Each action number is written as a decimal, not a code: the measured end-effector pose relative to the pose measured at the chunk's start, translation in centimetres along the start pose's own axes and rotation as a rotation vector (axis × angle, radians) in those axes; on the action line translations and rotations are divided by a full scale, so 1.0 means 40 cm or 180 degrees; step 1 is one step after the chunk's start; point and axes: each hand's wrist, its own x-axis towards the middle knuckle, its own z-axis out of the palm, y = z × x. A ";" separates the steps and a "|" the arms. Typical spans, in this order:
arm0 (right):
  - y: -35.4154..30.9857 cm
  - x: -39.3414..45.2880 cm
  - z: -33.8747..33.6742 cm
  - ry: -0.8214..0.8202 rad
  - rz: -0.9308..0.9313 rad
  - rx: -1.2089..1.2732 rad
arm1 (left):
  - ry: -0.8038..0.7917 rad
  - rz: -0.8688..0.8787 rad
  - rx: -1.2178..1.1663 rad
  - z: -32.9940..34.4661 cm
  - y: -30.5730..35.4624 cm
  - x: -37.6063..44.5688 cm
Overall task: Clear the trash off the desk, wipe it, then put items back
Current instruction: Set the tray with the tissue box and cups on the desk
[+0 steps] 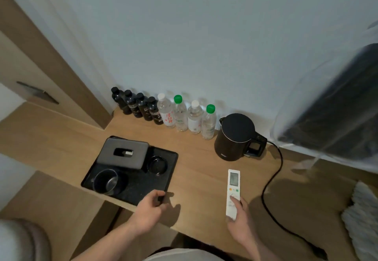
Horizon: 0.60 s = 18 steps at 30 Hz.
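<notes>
At the lower centre of the frame, the near right corner of the black tray (141, 187) is gripped by the left hand (147, 211), fingers curled over its edge. A grey tissue box (122, 153), a dark cup (106, 181) and a round black dish (157, 164) are carried on the tray. Right of it, a white remote control (233, 191) is held by the right hand (240, 222), thumb on its buttons. Bottles (163, 111) and a black kettle (235, 136) are lined along the wall at the back of the wooden worktop (200, 170).
</notes>
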 end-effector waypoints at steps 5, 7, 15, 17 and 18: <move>-0.035 -0.020 0.006 0.0226 -0.0051 -0.0451 | 0.0821 0.0114 -0.0033 -0.071 -0.087 -0.125; -0.092 -0.037 0.013 0.0341 -0.0301 -0.0640 | 0.1171 0.0242 -0.0028 -0.125 -0.118 -0.155; -0.296 -0.111 0.081 -0.1075 -0.0203 0.0404 | 0.2131 -0.0134 -0.1855 -0.338 -0.243 -0.101; -0.317 -0.094 0.114 -0.1394 0.0018 0.0505 | 0.1995 -0.0608 -0.2846 -0.376 -0.272 -0.040; -0.324 -0.083 0.139 -0.1425 0.0106 0.0529 | 0.1917 -0.0820 -0.3155 -0.388 -0.287 -0.013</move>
